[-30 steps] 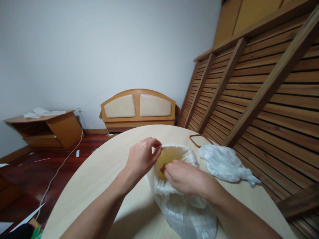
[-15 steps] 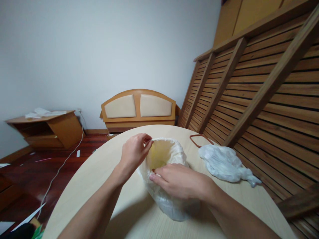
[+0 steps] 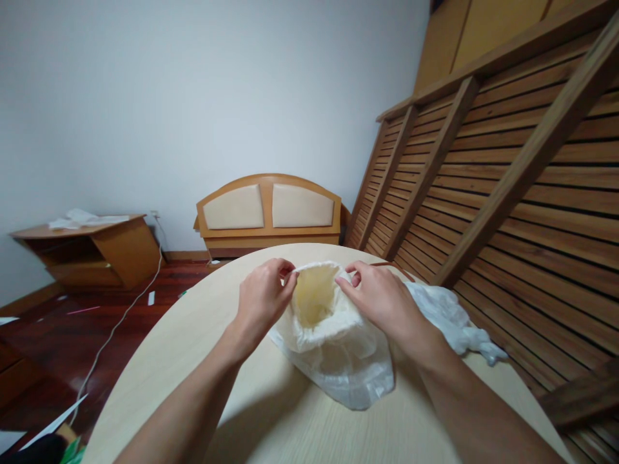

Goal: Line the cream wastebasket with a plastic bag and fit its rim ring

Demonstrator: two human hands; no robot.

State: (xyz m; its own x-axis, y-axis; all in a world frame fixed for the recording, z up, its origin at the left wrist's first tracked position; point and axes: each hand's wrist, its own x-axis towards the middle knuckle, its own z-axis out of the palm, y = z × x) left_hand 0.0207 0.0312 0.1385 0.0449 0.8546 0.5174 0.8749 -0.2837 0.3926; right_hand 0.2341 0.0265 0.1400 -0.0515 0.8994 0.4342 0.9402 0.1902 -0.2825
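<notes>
A white plastic bag (image 3: pixel 343 370) is draped over a yellowish bin (image 3: pixel 312 296) that stands on the round table. Its edge is folded over the bin's rim, and loose film hangs down the near side onto the tabletop. At the rim's left, my left hand (image 3: pixel 264 290) pinches the bag's edge between thumb and fingers. Across from it, my right hand (image 3: pixel 380 293) grips the edge at the right of the rim. The bin's outer wall is hidden under the bag.
Right of my right hand lies a bunched whitish plastic bag (image 3: pixel 452 316). A thin brown frame (image 3: pixel 382 263) behind it is mostly covered by my hand. The pale round table (image 3: pixel 184 341) fills the foreground. Slatted wooden panels (image 3: pixel 488 212) lean close along the right.
My right hand has moved from the near side of the rim to its right side. The near edge now shows folded outward. My left hand has stayed at the left rim.
</notes>
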